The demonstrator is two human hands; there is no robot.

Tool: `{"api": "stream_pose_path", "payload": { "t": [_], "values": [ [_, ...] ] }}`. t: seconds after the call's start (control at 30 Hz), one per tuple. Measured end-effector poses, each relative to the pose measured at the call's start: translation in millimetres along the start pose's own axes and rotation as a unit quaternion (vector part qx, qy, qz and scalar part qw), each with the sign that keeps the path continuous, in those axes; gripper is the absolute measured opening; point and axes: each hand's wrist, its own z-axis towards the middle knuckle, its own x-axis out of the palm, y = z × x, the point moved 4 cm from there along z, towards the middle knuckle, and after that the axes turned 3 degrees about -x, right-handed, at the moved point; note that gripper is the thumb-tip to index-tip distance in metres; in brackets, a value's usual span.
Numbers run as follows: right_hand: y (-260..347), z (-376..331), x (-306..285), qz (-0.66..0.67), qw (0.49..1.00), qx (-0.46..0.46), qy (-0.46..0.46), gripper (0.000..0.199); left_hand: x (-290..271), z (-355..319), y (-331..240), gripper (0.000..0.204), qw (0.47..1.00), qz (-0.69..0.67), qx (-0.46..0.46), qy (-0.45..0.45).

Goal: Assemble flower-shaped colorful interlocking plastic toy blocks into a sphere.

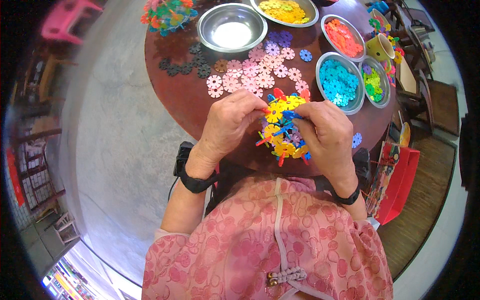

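Observation:
Between my hands, at the near edge of the round table, is a ball built of interlocking plastic snowflake discs [285, 149], mostly yellow, with red and blue ones sticking out. My left hand [231, 120] pinches a red disc at the ball's upper left. On the other side my right hand [326, 127] has its thumb and fingers closed on a blue disc [291, 115] at the ball's upper right. Just beyond the ball lie loose pink discs [250, 70] in a spread, with black discs [187, 66] to their left.
On the brown table [167, 87] stand an empty steel bowl [205, 31], a bowl of yellow discs [284, 12], one of orange-red discs [344, 39], one of blue discs [340, 82] and one of green discs [372, 84]. A yellow cup [379, 48] and a red box [400, 185] are at the right.

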Motion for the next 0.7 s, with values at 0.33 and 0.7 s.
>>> {"api": "stream_pose_path", "payload": {
  "t": [0.33, 0.7],
  "values": [
    [0.4, 3.1, -2.6, -0.004, 1.0, -0.019, 0.017, 0.014, 1.9, 0.9, -4.5, 0.012, 0.999, 0.035, 0.01, 0.037],
    [0.0, 3.6, -0.7, -0.023, 0.998, -0.049, 0.038, 0.017, 5.2, -1.8, -3.6, 0.011, 0.998, 0.047, 0.026, 0.017]
  ]
}}
